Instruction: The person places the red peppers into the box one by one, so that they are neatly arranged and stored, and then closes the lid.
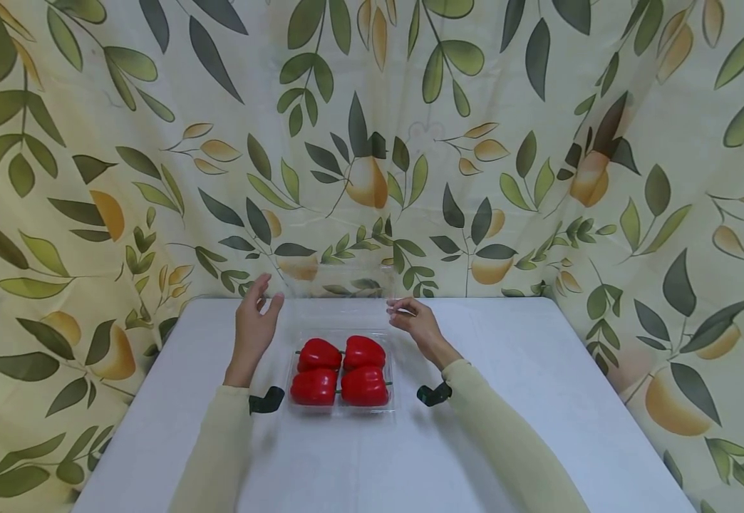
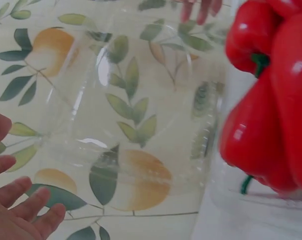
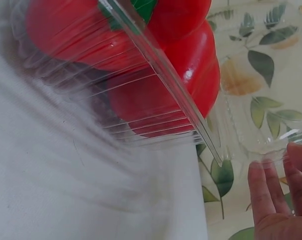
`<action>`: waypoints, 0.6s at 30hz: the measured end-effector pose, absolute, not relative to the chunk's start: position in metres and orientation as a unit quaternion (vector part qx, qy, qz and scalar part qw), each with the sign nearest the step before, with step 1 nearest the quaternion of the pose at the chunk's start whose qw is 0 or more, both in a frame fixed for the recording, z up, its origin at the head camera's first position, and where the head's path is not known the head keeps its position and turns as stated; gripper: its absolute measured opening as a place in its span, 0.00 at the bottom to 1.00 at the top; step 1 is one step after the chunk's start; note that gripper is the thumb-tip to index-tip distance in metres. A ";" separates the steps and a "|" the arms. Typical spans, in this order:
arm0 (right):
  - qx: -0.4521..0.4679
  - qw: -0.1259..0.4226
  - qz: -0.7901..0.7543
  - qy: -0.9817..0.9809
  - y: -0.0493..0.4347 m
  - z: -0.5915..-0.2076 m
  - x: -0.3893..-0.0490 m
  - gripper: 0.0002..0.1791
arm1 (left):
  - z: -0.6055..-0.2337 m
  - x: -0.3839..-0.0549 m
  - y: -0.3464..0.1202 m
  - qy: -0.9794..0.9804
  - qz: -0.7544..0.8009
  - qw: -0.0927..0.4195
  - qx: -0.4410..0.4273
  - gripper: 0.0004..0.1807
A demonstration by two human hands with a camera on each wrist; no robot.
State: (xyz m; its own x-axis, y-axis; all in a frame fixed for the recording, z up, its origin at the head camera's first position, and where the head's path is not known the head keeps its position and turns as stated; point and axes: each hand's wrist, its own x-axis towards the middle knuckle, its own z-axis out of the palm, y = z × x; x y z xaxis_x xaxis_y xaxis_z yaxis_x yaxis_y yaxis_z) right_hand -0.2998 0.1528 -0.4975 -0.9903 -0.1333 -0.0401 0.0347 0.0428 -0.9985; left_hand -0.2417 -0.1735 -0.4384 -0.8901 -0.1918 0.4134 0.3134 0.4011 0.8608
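Several red bell peppers [image 1: 364, 387] lie in two rows in a clear plastic clamshell container [image 1: 360, 409]. Its transparent lid [image 2: 141, 100] is raised at the far side, hinged open. My right hand [image 1: 418, 326] pinches the right edge of the lid; in the right wrist view the thumb and fingertips [image 3: 260, 172] meet at that edge. At the lid's left side, my left hand [image 1: 256, 328] is held up with its fingers apart. Those fingers [image 2: 28, 205] appear clear of the lid in the left wrist view.
The container stands on a white-covered table [image 1: 487, 335]. Behind the far edge hangs a curtain [image 1: 410, 142] printed with leaves and fruit, seen through the lid. Dark wrist cameras [image 1: 435, 394] sit at both cuffs.
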 end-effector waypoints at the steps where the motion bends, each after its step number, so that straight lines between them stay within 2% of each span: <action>1: -0.036 0.060 -0.690 0.721 0.153 -0.498 -0.300 0.11 | -0.436 -0.244 -0.173 -0.804 -0.546 0.231 -0.038 0.28; 9: -0.039 0.058 -0.672 0.737 0.155 -0.496 -0.295 0.11 | -0.420 -0.256 -0.165 -0.801 -0.564 0.196 -0.033 0.30; 18: -0.044 0.049 -0.651 0.756 0.156 -0.501 -0.295 0.09 | -0.419 -0.263 -0.160 -0.810 -0.559 0.176 -0.036 0.25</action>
State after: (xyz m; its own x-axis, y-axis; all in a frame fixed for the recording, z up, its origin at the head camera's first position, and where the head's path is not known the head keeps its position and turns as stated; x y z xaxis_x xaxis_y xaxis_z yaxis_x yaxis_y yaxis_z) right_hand -0.2951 0.1557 -0.5015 -0.9913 -0.1308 -0.0176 -0.0020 0.1480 -0.9890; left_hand -0.2632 -0.1602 -0.4192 -0.9357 -0.1380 0.3247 0.2548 0.3724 0.8924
